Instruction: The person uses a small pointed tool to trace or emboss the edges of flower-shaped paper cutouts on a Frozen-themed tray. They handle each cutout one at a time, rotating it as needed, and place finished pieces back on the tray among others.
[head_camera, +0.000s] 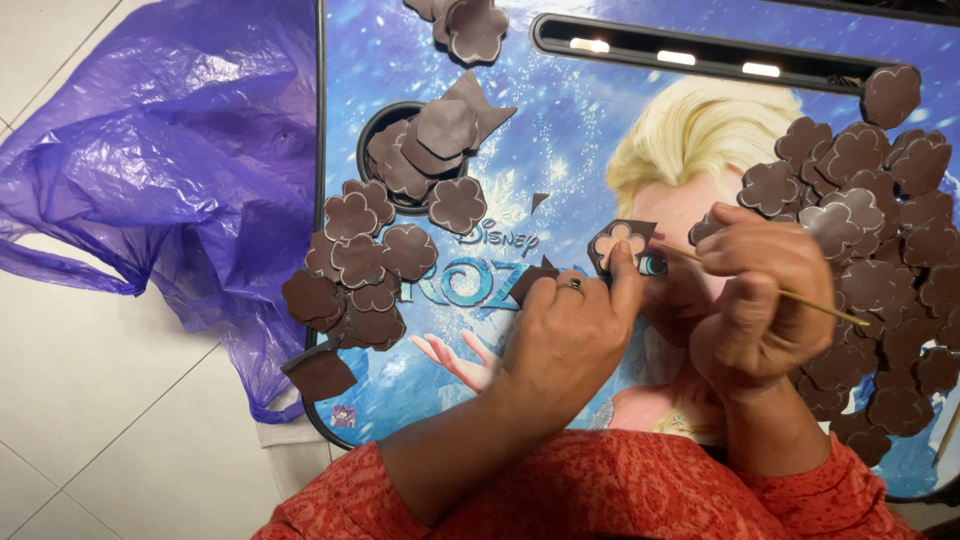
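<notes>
- On a small blue picture-printed table (560, 130), seen from above, we see two bare hands working close together near the middle.
- Our left hand (570, 335) lies flat, fingers only loosely curled, with a ring on one finger; its fingertip presses down on a small dark brown square piece (620, 243) that has a pale flower shape at its centre. It pins the piece rather than gripping it.
- Our right hand (765, 300) is closed around a thin wooden stick (820, 305), whose tip points toward that same piece.
- Right of the hands, a large heap of brown flower-shaped cutouts (880, 240) covers the table edge.
- Left of the hands, a smaller cluster of brown flower cutouts (360, 265) lies near a round cup recess (372, 130) holding more pieces.
- Beside the table, a crumpled purple plastic bag (170, 150) rests on pale floor tiles (100, 420).
- Red patterned sleeves (600, 490) fill the bottom edge.
</notes>
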